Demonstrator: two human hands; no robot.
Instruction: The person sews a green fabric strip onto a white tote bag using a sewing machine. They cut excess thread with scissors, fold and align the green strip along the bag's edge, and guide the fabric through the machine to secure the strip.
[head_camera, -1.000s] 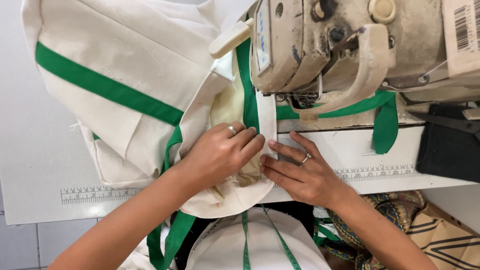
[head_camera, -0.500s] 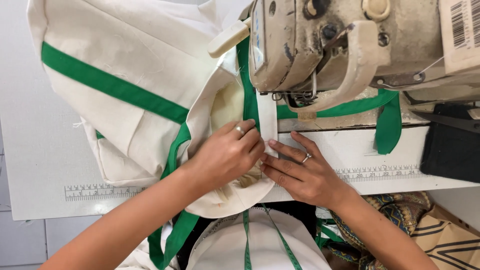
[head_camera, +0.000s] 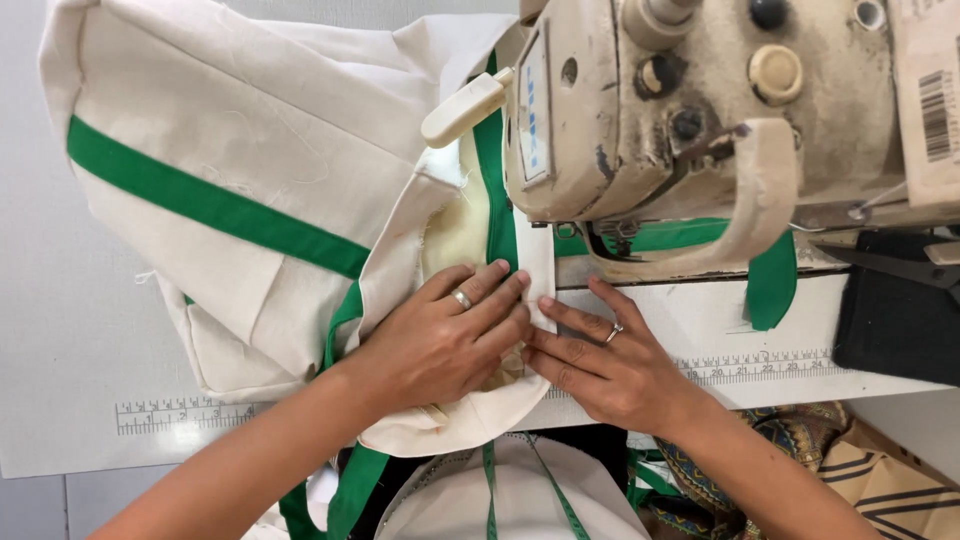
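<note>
Cloth (head_camera: 300, 160), cream with green tape (head_camera: 215, 205), lies under both flat hands. Left hand (head_camera: 440, 340) presses it, fingers together; right hand (head_camera: 600, 365), at 3 o'clock, touches it beside the sewing machine (head_camera: 690, 110).

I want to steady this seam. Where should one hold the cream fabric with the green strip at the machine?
Hold the cream fabric flat beside the green strip, from the near side, as the left hand and right hand do: it lies flat and the sewing machine blocks the far side.
</note>
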